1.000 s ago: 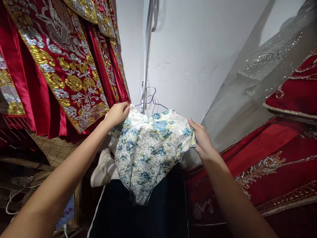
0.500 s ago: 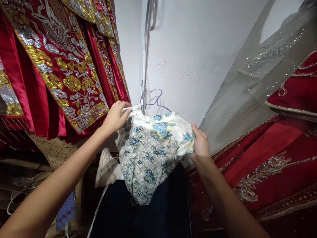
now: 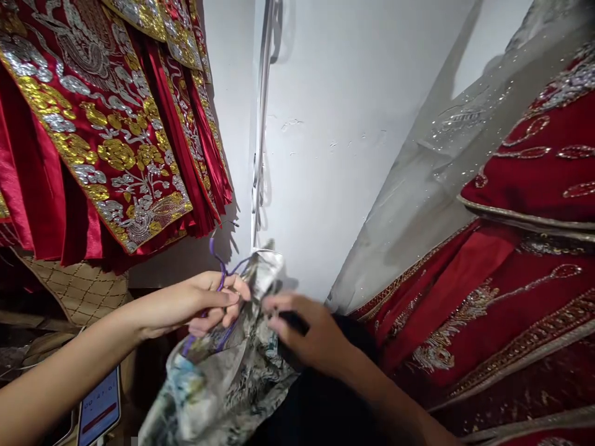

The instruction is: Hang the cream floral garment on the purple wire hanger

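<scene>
A white floral short-sleeved top (image 3: 239, 371) with blue and grey pattern hangs bunched and turned in front of me, over my dark trousers. A purple hanger (image 3: 212, 248) runs through its neck, the hook pointing up. My left hand (image 3: 216, 303) is closed in a pinch on the top's neck edge, and the hanger passes behind its fingers. At the other side of the opening is my right hand (image 3: 309, 328), blurred, its curled fingertips and thumb at the cloth. The exact bit of fabric between the fingers is hard to make out.
A red garment with gold and silver embroidery (image 3: 118, 152) hangs at left. Beaded red garments (image 3: 502, 297) and a sheer sparkly cover (image 3: 395, 204) hang at right. The white wall (image 3: 334, 99) carries a metal rail (image 3: 261, 124). A phone (image 3: 100, 406) lies lower left.
The top has been turned and drawn down, no longer spread facing me. My left hand moved lower, to beside the hanger; my right left the sleeve and moved inward to the neck.
</scene>
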`<state>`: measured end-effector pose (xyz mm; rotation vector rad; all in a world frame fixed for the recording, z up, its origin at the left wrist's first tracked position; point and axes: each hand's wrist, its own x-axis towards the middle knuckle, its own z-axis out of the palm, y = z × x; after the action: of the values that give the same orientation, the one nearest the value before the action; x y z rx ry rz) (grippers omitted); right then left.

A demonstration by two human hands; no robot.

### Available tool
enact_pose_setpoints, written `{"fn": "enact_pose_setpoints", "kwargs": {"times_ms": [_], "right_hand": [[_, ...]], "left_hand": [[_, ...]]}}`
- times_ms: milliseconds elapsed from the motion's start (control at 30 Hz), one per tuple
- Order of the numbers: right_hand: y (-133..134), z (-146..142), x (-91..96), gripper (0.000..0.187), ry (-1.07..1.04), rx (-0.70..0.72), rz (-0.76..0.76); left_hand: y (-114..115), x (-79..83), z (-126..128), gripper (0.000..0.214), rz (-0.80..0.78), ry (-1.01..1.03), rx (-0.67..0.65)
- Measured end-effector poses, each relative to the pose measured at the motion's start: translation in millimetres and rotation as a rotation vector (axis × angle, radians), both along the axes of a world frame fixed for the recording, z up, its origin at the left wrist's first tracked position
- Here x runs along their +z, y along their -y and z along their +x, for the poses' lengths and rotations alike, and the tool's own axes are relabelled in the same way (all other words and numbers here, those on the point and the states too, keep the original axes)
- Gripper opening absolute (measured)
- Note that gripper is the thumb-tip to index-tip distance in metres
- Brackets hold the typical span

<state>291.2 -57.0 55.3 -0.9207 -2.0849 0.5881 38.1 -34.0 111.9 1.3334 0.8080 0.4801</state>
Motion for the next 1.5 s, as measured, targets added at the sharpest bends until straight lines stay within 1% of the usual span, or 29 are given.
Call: {"fn": "enact_pose_setpoints", "kwargs": {"times_ms": [67, 100, 133, 167, 233, 267, 333, 400, 433, 500, 567, 600, 633, 667, 700, 767, 800, 833, 867, 900, 933, 1000, 1067, 1133, 1200, 1300, 1400, 1467, 1500], "right_hand": [[-34.3, 13.0, -4.3, 0.044, -0.074, -0.257, 0.091], [-49.5, 20.1, -5.8, 0.051, -0.102, -0.340, 0.104], [-62.2, 27.1, -6.8, 0.054, -0.129, -0.373, 0.089], [-72.1, 33.5, -7.3, 0.050, -0.158, -0.353, 0.044], [-83.0, 44.0, -7.0, 0.033, -0.217, -0.205, -0.131], [-84.6, 47.7, -6.4, 0.033, -0.255, -0.118, -0.239], [-82.7, 51.1, -4.6, 0.043, -0.337, 0.029, -0.439], [-78.0, 49.1, -3.3, 0.043, -0.414, 0.106, -0.558], [-75.8, 46.2, -3.1, 0.042, -0.458, 0.114, -0.583], [-73.9, 38.5, -3.8, 0.039, -0.570, 0.069, -0.611], [-76.7, 29.9, -4.9, 0.038, -0.718, -0.005, -0.632], [-80.4, 25.5, -4.6, 0.037, -0.788, -0.030, -0.637], [-85.7, 21.1, -3.2, 0.037, -0.843, -0.042, -0.636], [-92.7, 16.3, -0.3, 0.036, -0.882, -0.044, -0.622], [-101.1, 11.3, 4.0, 0.035, -0.905, -0.041, -0.598], [-121.4, 0.9, 16.6, 0.033, -0.926, -0.037, -0.543], [-132.3, -3.4, 24.0, 0.032, -0.933, -0.042, -0.514], [-142.8, -6.5, 31.2, 0.031, -0.945, -0.051, -0.484], [-152.2, -7.8, 37.3, 0.031, -0.961, -0.068, -0.453], [-160.0, -6.9, 41.7, 0.031, -0.980, -0.091, -0.422], [-165.7, -3.8, 43.6, 0.031, -1.000, -0.121, -0.391], [-169.7, 7.8, 39.6, 0.032, -1.027, -0.187, -0.341], [-164.5, 22.6, 26.8, 0.033, -1.042, -0.257, -0.325], [-153.8, 35.0, 10.3, 0.034, -1.054, -0.311, -0.337], [-143.0, 42.0, -4.9, 0.035, -1.067, -0.344, -0.364], [-134.3, 44.8, -19.6, 0.037, -1.054, -0.371, -0.354], [-128.5, 46.5, -32.8, 0.036, -1.022, -0.459, -0.210], [-115.4, 44.7, -51.6, 0.031, -1.001, -0.613, -0.023], [-104.2, 40.6, -65.9, 0.027, -0.983, -0.711, 0.083]], "left_hand": [[-1.7, 4.6, -10.6, 0.025, 0.218, -0.149, -0.026], [-4.5, 6.8, -15.2, 0.027, 0.338, -0.202, -0.001], [-8.1, 8.7, -19.1, 0.028, 0.445, -0.240, 0.040], [-12.1, 10.2, -22.3, 0.030, 0.535, -0.269, 0.094], [-20.9, 12.1, -26.4, 0.033, 0.681, -0.324, 0.217], [-25.5, 12.5, -27.3, 0.035, 0.748, -0.355, 0.270], [-35.3, 13.4, -26.9, 0.036, 0.884, -0.395, 0.368], [-44.6, 14.9, -24.8, 0.031, 1.010, -0.409, 0.482], [-48.2, 15.8, -23.6, 0.028, 1.078, -0.406, 0.554], [-50.4, 15.6, -21.2, 0.026, 1.216, -0.382, 0.719], [-44.2, 7.3, -17.7, 0.030, 1.307, -0.320, 0.901], [-38.3, -1.9, -14.7, 0.030, 1.315, -0.282, 0.984], [-31.5, -14.9, -10.5, 0.028, 1.295, -0.254, 1.043], [-24.8, -31.5, -5.1, 0.025, 1.249, -0.239, 1.084], [-19.1, -50.9, 1.2, 0.024, 1.189, -0.242, 1.064], [-13.7, -93.5, 13.8, 0.030, 0.972, -0.318, 0.800], [-14.6, -113.5, 18.9, 0.041, 0.846, -0.342, 0.694], [-17.4, -130.8, 22.7, 0.050, 0.749, -0.366, 0.637], [-21.4, -144.3, 25.2, 0.055, 0.682, -0.409, 0.601], [-25.6, -153.4, 26.5, 0.056, 0.642, -0.432, 0.588], [-29.0, -158.3, 27.1, 0.054, 0.635, -0.443, 0.594], [-30.6, -158.6, 27.6, 0.042, 0.690, -0.416, 0.634], [-24.8, -153.4, 28.8, 0.031, 0.767, -0.357, 0.677], [-14.1, -150.4, 32.4, 0.027, 0.790, -0.307, 0.692], [-1.9, -152.1, 38.5, 0.026, 0.741, -0.260, 0.680], [14.2, -159.1, 47.9, 0.029, 0.635, -0.218, 0.600], [25.2, -161.4, 50.5, 0.031, 0.614, -0.225, 0.544], [29.4, -158.7, 48.9, 0.030, 0.624, -0.231, 0.539], [30.7, -156.8, 48.1, 0.030, 0.626, -0.238, 0.534]]}}
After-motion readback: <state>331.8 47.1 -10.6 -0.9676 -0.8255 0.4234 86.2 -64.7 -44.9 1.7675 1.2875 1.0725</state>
